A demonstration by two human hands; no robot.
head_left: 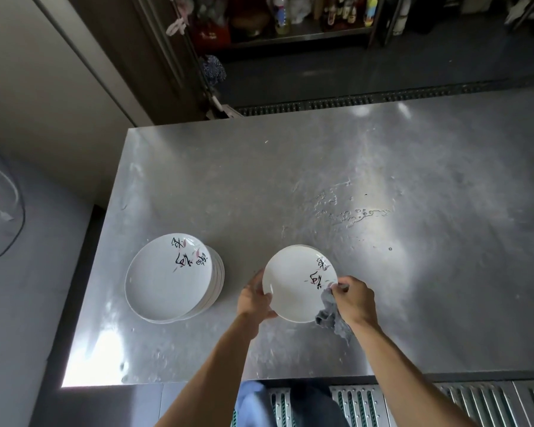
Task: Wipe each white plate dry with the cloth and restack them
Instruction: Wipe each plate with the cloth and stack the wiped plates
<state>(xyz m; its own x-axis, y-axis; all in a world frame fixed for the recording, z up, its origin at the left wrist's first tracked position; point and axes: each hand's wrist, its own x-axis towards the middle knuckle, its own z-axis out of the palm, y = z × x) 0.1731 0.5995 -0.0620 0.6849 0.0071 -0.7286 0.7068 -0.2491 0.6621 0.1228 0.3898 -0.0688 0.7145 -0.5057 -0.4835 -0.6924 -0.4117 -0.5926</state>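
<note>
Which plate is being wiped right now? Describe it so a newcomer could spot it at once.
On the steel table, look to the near edge, right of the stack of plates. The plate being wiped is the single one gripped by the left hand, while the right hand presses a grey cloth on its rim.

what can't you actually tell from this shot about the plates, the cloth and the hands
- Stack of plates, head view: the count; only rim edges show under the top plate.
- Held plate: its underside, and whether plates lie beneath it.
- Cloth: mostly hidden by the right hand.
- Left hand: fingers behind the rim.
</note>
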